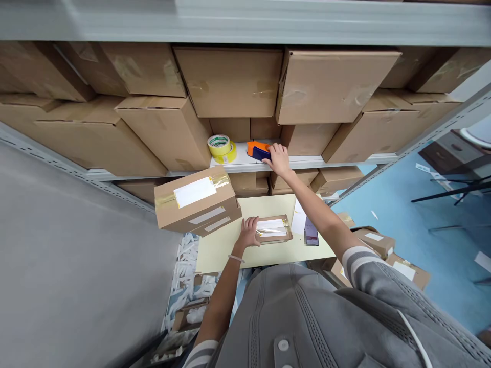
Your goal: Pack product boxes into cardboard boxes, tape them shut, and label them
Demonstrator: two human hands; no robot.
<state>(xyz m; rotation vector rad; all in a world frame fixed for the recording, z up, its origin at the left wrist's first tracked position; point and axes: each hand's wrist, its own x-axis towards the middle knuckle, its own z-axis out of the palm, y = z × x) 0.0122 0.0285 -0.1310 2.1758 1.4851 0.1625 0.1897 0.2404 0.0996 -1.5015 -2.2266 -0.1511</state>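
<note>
My right hand (pixel 279 159) reaches up to the shelf and is closed around the near end of an orange and dark blue tape dispenser (pixel 258 150). Two rolls of yellow tape (pixel 221 148) lie to the left of the dispenser, one partly on top of the other. Down on the pale table, my left hand (pixel 249 233) grips the left end of a small cardboard box (pixel 273 228). White labels and shiny tape cover the box's top. Whether the dispenser still rests on the shelf or is slightly lifted, I cannot tell.
A larger labelled carton (pixel 195 202) stands at the table's left. White paper and a purple packet (pixel 311 232) lie right of the small box. Cartons (pixel 230 82) crowd the shelf (pixel 245 164) ahead. More parcels (pixel 402 268) are stacked low on the right; paper scraps (pixel 187 260) lie lower left.
</note>
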